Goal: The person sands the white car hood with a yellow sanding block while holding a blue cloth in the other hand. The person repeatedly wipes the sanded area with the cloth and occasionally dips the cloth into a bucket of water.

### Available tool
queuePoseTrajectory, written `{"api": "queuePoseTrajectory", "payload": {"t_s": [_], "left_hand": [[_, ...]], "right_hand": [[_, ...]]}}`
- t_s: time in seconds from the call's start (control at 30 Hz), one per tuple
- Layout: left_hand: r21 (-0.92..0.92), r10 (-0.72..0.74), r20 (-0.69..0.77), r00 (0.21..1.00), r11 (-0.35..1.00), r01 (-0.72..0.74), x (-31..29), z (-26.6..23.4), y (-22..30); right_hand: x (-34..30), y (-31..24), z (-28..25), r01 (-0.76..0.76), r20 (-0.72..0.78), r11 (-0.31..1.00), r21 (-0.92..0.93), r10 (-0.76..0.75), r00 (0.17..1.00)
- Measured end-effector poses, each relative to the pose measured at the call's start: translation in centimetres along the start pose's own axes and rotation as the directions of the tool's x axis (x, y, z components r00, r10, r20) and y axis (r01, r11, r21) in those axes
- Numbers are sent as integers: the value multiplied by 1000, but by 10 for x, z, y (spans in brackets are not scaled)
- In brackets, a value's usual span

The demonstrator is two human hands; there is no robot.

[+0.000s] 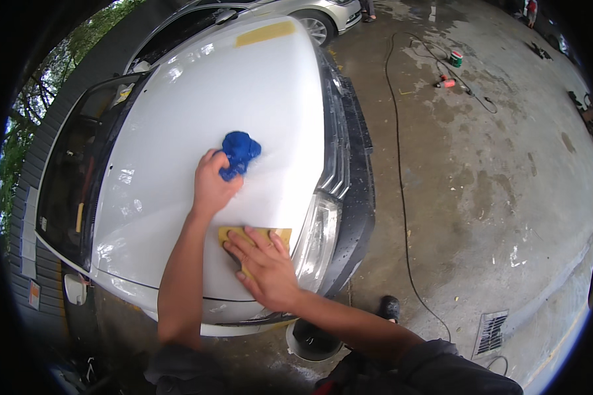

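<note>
My left hand (215,186) is closed round a crumpled blue cloth (238,153) over the middle of a white car hood (178,131). My right hand (267,268) lies with fingers spread on a yellow sheet (280,235) that looks like sandpaper, pressing it to the hood's near corner beside the headlight (317,237). The hand covers most of that sheet. Another flat yellow sheet (265,34) rests at the hood's far end.
A black bucket (314,339) stands below the near bumper. A dark hose (400,164) runs along the wet concrete floor. Farther off are a red bottle (446,83) and a green tub (456,58). A silver car (313,13) stands behind. A drain grate (491,334) lies at lower right.
</note>
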State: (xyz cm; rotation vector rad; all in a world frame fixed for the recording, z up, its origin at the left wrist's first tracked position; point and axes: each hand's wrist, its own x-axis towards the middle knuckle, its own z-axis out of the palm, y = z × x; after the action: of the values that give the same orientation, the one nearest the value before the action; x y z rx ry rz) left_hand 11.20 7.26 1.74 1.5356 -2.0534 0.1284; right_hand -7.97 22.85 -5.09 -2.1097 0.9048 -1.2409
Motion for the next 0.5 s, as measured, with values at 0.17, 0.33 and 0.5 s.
{"api": "queuePoseTrajectory", "payload": {"t_s": [0.17,0.33,0.5], "left_hand": [[59,-10,-161,987,998,20,-65,-26,-1],[144,-111,-203,973,979,142,-79,-29,10],[161,-78,-206,975,980,113,-84,-26,2]], "right_hand": [[90,75,-28,-177,-320,977,-123,130,939],[53,34,-1,-172,-266,982,-82,145,953],[17,19,14,-66,-158,977,-203,33,987]]}}
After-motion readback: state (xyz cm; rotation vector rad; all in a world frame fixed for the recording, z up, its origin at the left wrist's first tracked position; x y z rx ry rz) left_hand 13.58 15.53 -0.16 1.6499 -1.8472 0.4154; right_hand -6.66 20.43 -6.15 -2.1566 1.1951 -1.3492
